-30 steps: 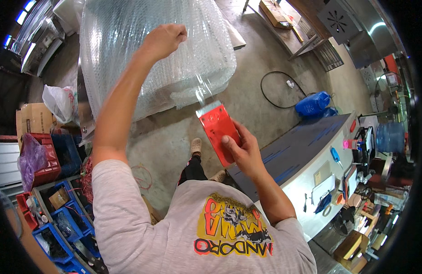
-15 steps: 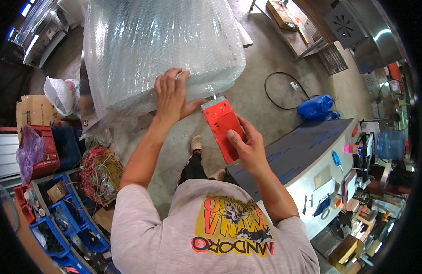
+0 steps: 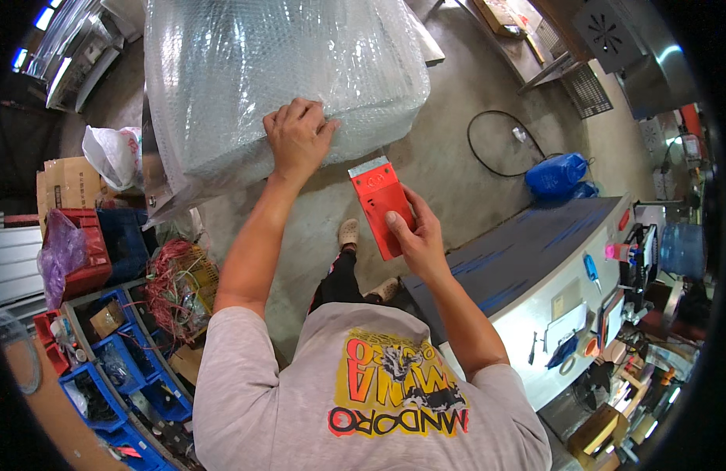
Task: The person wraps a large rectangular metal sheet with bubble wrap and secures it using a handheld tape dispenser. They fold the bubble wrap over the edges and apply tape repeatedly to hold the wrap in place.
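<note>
A large bulky object wrapped in bubble wrap (image 3: 245, 86) stands in front of me. My left hand (image 3: 299, 135) rests at the near upper edge of the wrap, fingers curled and closed against it. What lies under the fingertips is hidden. In my right hand (image 3: 416, 237) is a flat red tool with a metal end (image 3: 379, 206), gripped by its side with the thumb on top. Its metal end points toward the wrapped object and is a short way apart from it.
At right a bench with a dark sheet (image 3: 520, 251) carries a clipboard and small tools. A blue jug (image 3: 555, 174) and a black cable loop (image 3: 471, 141) lie on the floor. Blue parts bins (image 3: 127, 365), a red crate (image 3: 87, 255) and a white sack (image 3: 110, 157) stand at left.
My left hand's fingers have curled in, and its thumb has come away from the red tool. The tool's metal end now sits apart from the wrapped object's edge.
</note>
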`<action>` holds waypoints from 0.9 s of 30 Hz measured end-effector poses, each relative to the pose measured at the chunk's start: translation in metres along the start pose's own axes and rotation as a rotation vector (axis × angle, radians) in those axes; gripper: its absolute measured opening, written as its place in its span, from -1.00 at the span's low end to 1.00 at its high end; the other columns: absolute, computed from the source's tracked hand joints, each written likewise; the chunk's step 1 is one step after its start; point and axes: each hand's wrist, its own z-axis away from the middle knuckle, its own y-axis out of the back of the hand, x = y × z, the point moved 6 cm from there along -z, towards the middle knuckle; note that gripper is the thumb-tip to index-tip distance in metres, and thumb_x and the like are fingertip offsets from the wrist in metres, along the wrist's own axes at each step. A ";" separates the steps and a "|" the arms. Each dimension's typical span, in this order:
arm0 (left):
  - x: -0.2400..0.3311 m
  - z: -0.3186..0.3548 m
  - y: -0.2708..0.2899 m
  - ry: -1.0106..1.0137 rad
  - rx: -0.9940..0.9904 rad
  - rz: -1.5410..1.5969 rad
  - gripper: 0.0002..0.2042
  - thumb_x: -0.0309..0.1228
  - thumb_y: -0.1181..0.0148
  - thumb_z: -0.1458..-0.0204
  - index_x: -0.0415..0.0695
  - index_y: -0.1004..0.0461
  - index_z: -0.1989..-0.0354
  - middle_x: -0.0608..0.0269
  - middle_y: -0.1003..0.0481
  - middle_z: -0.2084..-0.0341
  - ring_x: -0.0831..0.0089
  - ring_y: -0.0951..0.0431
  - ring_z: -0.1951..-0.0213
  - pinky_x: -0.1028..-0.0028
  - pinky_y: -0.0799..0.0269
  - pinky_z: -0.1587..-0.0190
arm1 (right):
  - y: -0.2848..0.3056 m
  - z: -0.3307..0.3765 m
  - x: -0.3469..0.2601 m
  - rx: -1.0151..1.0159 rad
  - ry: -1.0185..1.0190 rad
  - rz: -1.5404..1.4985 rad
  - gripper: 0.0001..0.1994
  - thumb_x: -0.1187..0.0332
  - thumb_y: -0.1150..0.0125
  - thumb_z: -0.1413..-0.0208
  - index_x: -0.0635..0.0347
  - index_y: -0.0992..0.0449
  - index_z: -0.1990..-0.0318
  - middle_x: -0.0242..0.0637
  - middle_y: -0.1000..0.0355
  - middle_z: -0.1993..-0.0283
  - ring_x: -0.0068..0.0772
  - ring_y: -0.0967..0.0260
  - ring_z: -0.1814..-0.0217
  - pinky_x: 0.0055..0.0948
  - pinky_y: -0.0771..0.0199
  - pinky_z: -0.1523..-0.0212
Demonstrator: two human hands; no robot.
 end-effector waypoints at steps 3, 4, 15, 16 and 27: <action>-0.003 -0.001 -0.005 0.020 -0.055 -0.046 -0.74 -0.23 -0.48 0.11 -0.04 -0.55 0.33 0.36 -0.53 0.25 0.30 -0.52 0.11 0.22 -0.22 -0.03 | 0.003 -0.006 0.029 0.012 -0.006 -0.040 -0.40 0.34 -0.23 -0.31 0.35 -0.18 -0.41 -0.11 -0.46 -0.18 -0.45 -0.44 -0.13 -0.42 -0.44 -0.14; -0.004 -0.001 -0.006 0.032 -0.079 -0.069 -0.72 -0.23 -0.49 0.11 -0.04 -0.55 0.29 0.36 -0.54 0.26 0.30 -0.53 0.11 0.22 -0.23 -0.03 | 0.002 -0.007 0.039 0.004 0.001 -0.070 -0.40 0.34 -0.23 -0.31 0.34 -0.17 -0.41 -0.11 -0.47 -0.18 -0.45 -0.44 -0.14 -0.42 -0.43 -0.14; 0.001 -0.002 -0.004 -0.097 -0.048 -0.066 -0.45 -0.18 -0.44 0.06 0.13 -0.46 -0.16 0.30 -0.48 0.24 0.25 -0.47 0.12 0.19 -0.19 -0.03 | 0.018 -0.013 0.163 0.107 -0.121 0.055 -0.41 0.33 -0.26 -0.25 0.35 -0.26 -0.38 -0.03 -0.50 -0.17 -0.37 -0.45 -0.17 -0.40 -0.39 -0.20; 0.001 -0.001 -0.004 -0.102 -0.052 -0.067 -0.44 -0.18 -0.44 0.06 0.14 -0.45 -0.18 0.30 -0.48 0.23 0.24 -0.47 0.11 0.19 -0.19 -0.03 | 0.015 -0.002 0.145 0.073 0.017 0.065 -0.41 0.34 -0.26 -0.25 0.34 -0.26 -0.38 -0.05 -0.51 -0.16 -0.37 -0.46 -0.16 -0.40 -0.40 -0.19; 0.018 0.005 0.013 -0.117 -0.019 -0.066 -0.49 -0.25 -0.40 0.04 0.13 -0.44 -0.15 0.21 -0.39 -0.03 0.20 -0.35 -0.14 0.06 -0.12 -0.18 | 0.047 0.066 -0.167 -0.116 -0.077 0.482 -0.40 0.33 -0.34 -0.18 0.45 -0.33 -0.32 -0.11 -0.57 -0.07 -0.50 -0.48 -0.07 -0.43 -0.45 -0.11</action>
